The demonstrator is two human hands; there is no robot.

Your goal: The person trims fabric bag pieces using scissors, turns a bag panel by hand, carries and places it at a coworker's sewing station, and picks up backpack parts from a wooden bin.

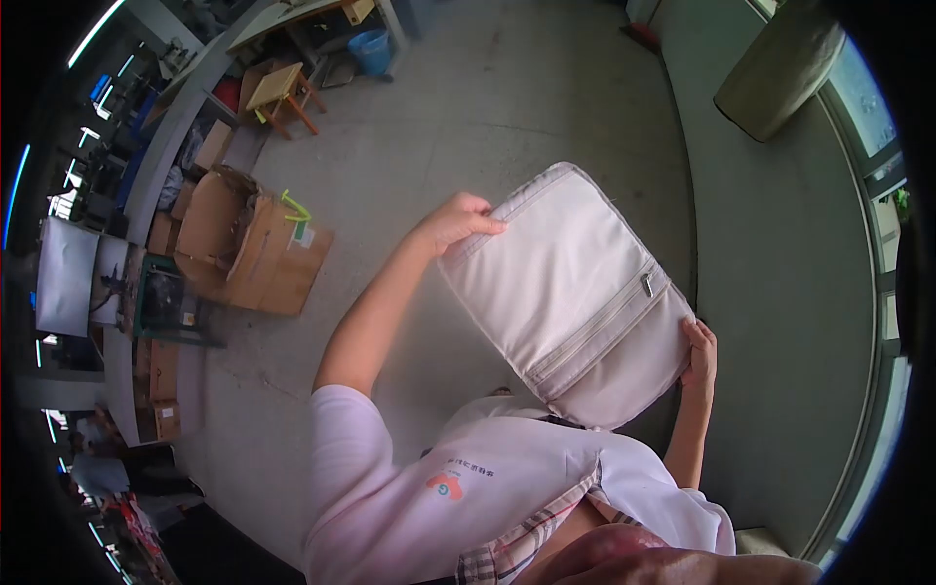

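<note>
A light grey-beige fabric panel with a zipper (pixel 546 263) is held up at a tilt in front of my chest. It is roughly rectangular, with rounded corners and a bound edge. The zipper crosses its lower part, and a metal pull sits near the right end. My left hand (pixel 458 224) is closed on the upper left edge, fingers over the face of the fabric. At the lower right edge, my right hand (pixel 700 353) grips the panel with its fingers curled over the border. The panel's back side is hidden.
An open cardboard box (pixel 273 253) stands on the floor at left, near a workbench. Farther back are a wooden stool (pixel 283 96) and a blue bucket (pixel 370 52). A wall (pixel 770 292) with windows runs along the right, with a hanging cylindrical object (pixel 780 73) near the top.
</note>
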